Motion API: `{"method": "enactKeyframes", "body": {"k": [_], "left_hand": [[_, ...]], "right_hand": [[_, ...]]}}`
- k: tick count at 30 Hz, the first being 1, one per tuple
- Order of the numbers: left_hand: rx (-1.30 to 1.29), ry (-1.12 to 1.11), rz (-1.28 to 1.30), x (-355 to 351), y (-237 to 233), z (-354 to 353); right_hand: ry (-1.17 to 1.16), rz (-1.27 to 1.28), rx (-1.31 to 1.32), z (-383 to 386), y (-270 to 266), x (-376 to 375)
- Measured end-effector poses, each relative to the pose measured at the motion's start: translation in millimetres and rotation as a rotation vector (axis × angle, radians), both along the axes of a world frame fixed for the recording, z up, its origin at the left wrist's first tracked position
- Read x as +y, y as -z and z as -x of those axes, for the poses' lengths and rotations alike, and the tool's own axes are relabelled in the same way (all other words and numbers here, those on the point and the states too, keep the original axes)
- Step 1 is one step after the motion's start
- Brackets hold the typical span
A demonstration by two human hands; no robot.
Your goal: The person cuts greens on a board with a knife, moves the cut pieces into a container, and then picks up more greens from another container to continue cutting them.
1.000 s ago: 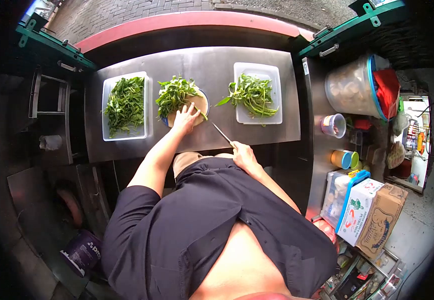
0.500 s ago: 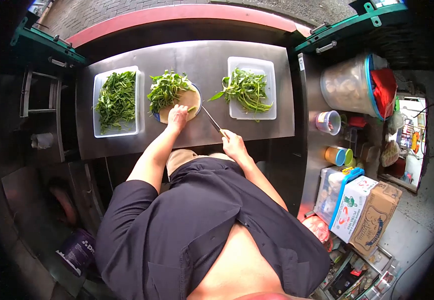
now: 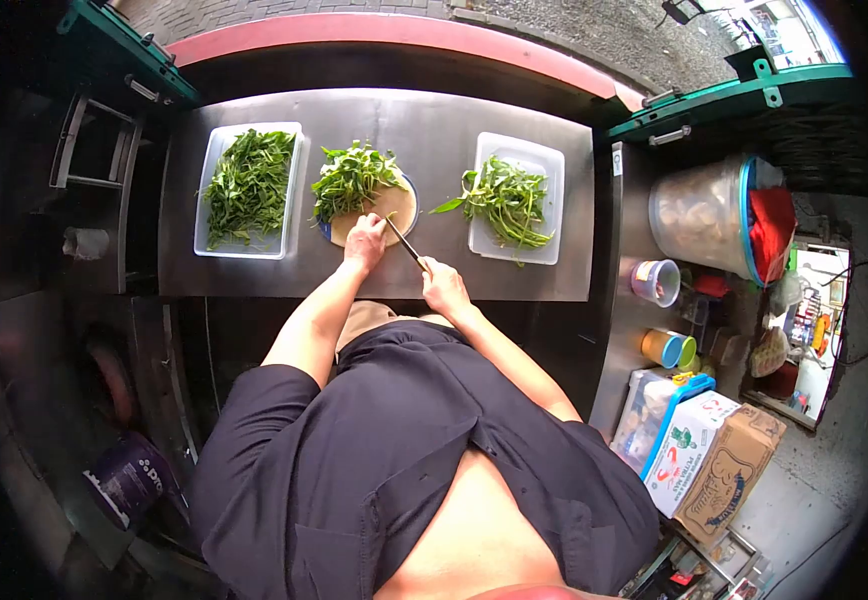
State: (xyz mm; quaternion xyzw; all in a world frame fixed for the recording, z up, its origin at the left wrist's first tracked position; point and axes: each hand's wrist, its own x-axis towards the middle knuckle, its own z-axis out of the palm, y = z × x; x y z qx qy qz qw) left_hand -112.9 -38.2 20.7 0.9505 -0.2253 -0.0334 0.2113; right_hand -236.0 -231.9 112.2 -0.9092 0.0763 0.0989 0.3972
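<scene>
My right hand point(image 3: 445, 287) is closed round the handle of a knife point(image 3: 406, 243), whose blade slants up and left to the fingertips of my other hand. My left hand point(image 3: 366, 241) rests at the near edge of a round cutting board point(image 3: 400, 208), fingers pinched on something too small to make out, perhaps a piece of stem. A heap of leafy greens point(image 3: 354, 181) covers the board's far left part. To the left, a clear plastic tray point(image 3: 291, 190) holds cut leaves point(image 3: 250, 185). On the right, another tray point(image 3: 554, 180) carries long-stemmed greens point(image 3: 507, 200), some hanging over its rim.
The trays and board stand on a steel table point(image 3: 434, 120). Along the right side are a large tub with a blue rim point(image 3: 699, 210), small plastic containers point(image 3: 656, 283) and a cardboard box point(image 3: 729, 470). A purple bucket point(image 3: 132, 478) sits low at left.
The knife has swung left, its blade now over the board beside my left fingers. My right hand has shifted left with it. The whole view has tilted slightly, lowering the table in frame.
</scene>
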Motion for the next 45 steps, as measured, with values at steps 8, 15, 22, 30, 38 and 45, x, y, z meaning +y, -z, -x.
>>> {"method": "enactKeyframes", "body": {"k": [8,15,22,30,38,45], "left_hand": [[0.023,0.214,-0.249,3.3,-9.4,3.1],[0.068,0.150,-0.260,0.3,-11.1,14.3],[0.105,0.244,-0.393,13.6,-18.6,27.4],[0.154,0.170,-0.445,-2.5,-21.6,30.7],[0.181,0.220,-0.431,6.3,-22.8,27.2],[0.157,0.299,-0.435,24.0,-21.9,34.2]], "right_hand": [[-0.038,0.082,0.065,-1.0,-12.1,-6.0],[-0.036,0.090,0.157,-5.7,-26.0,-6.1],[-0.026,0.095,0.198,-6.6,-18.9,-5.3],[-0.015,0.113,0.236,4.4,-12.3,-7.9],[0.037,0.142,0.235,12.9,-19.0,-21.1],[0.041,0.157,0.172,-5.7,-12.7,-23.7]]}}
